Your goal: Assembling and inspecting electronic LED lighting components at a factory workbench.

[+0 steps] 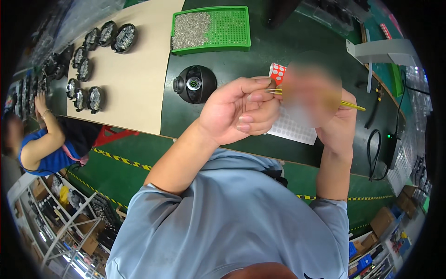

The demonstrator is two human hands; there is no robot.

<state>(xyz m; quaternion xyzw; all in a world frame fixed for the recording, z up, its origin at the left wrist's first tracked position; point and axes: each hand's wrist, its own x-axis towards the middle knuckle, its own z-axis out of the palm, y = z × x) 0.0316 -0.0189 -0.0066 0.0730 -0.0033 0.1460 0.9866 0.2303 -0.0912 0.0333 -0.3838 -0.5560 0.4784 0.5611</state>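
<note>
My left hand (241, 111) is raised over the table edge, thumb and forefinger pinched together; whatever is between them is too small to make out. A pair of yellow tweezers (353, 105) is in my right hand (339, 125), its thin tips reaching the left fingertips. A blurred patch hides most of the right fingers. Just beyond the hands shows a red sheet with white dots (277, 73). Below them lies a white sheet of round stickers (297, 132). Left of my left hand, a black dome camera (195, 83) rests on the dark green table, lens facing up.
A green perforated tray (227, 46) with many small metal parts stands at the back. Several round black assemblies (124, 38) sit on a beige mat (139, 79) at left. Pliers (374, 107) and a black cable (371, 158) lie at right. Another person (46, 139) works far left.
</note>
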